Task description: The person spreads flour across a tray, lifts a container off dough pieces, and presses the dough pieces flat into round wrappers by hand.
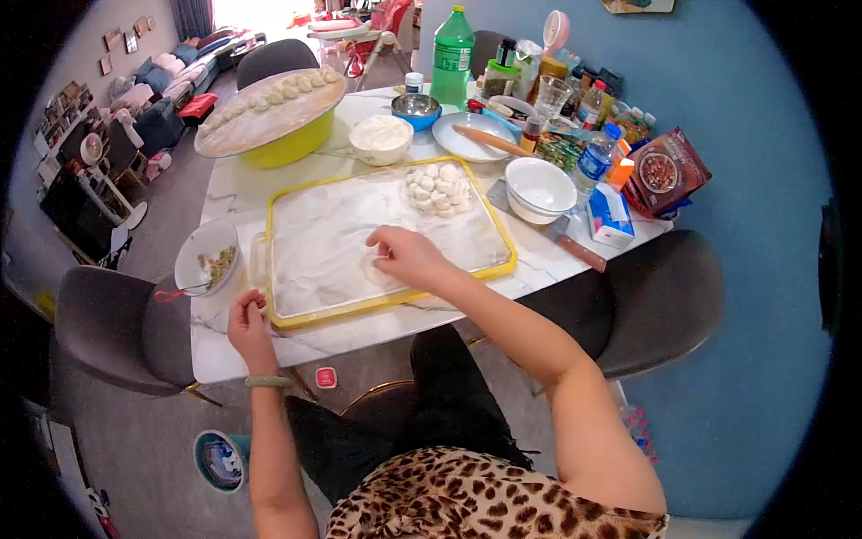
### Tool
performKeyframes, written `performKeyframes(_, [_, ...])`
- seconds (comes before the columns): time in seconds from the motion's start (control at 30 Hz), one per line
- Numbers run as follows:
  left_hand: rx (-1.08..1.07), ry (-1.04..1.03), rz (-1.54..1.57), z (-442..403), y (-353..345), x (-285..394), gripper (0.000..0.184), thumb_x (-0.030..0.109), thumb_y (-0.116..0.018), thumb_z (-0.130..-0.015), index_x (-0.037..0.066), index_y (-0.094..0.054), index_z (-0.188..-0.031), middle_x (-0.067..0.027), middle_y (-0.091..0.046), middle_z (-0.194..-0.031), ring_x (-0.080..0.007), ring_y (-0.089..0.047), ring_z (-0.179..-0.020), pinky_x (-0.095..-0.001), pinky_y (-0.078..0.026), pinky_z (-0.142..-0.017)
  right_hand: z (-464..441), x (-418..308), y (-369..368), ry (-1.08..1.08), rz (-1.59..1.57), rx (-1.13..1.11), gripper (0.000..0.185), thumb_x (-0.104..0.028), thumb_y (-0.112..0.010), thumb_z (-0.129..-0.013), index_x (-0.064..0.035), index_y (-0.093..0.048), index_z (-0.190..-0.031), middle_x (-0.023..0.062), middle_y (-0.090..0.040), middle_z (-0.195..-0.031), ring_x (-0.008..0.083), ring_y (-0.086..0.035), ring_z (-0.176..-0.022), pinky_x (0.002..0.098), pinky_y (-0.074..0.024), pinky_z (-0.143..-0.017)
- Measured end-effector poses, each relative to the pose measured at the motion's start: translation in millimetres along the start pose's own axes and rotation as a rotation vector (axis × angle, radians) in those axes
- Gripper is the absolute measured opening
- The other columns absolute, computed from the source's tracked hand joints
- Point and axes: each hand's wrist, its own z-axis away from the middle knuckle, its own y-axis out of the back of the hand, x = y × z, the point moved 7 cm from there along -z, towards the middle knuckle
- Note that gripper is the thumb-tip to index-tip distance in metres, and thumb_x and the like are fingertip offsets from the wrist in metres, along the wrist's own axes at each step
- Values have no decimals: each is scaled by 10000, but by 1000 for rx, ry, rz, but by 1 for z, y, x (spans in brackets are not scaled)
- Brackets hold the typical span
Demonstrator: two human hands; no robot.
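Note:
My right hand [409, 258] is over the floured board [314, 220] with its yellow rim, fingers bent and drawn together. Under its fingertips lies a pale round patch, perhaps a dough wrapper, hard to tell from the flour. My left hand [249, 325] is closed beside the board's near left corner; what its fingers hold, if anything, is hidden. Close to it stands a white bowl of chopped filling [215, 265] with a red-handled utensil [172, 294]. Small white dough pieces [438, 189] are heaped at the board's far right.
Formed dumplings [285, 90] line a round tray [269, 117] on a yellow-green basin [292, 144]. Behind the board are a bowl of flour [381, 142] and a rolling pin [492, 140]. At right are an empty white bowl [540, 189], a knife [582, 253] and a tissue pack [611, 218].

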Motion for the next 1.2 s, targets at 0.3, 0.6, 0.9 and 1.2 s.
performKeyframes(0.3, [13,17,51,0,3,-5,153,18,-437,-870,-11,-562,-953,-39,-572,-863,-105,-540,-791,-223,-442,-702,35,115,126,-301,136,220,231,-139,-594,-741,-20,-608,-938,134,-618,-889,233,-602,-807,317,-477,-721])
performKeyframes(0.6, [1,-23,58,-3,5,-10,149,-8,-430,-861,-23,-564,-924,-53,-572,-852,-116,-543,-790,-230,-447,-734,-32,76,123,-15,448,307,206,-135,-529,-773,-67,-611,-949,146,-571,-953,312,-570,-874,394,-455,-764])
performKeyframes(0.9, [35,49,17,-3,4,-11,144,0,-439,-861,-35,-568,-918,-59,-590,-848,-115,-559,-782,-232,-452,-730,-68,121,118,-177,466,153,204,-157,-572,-719,-38,-634,-872,173,-578,-902,305,-579,-818,369,-464,-746])
performKeyframes(1.2, [44,24,37,-2,4,-10,141,8,-449,-859,-35,-572,-912,-50,-590,-828,-100,-548,-776,-220,-442,-722,-44,42,46,-88,-283,29,213,-175,-632,-734,-33,-617,-891,91,-598,-709,148,-554,-667,281,-450,-625])
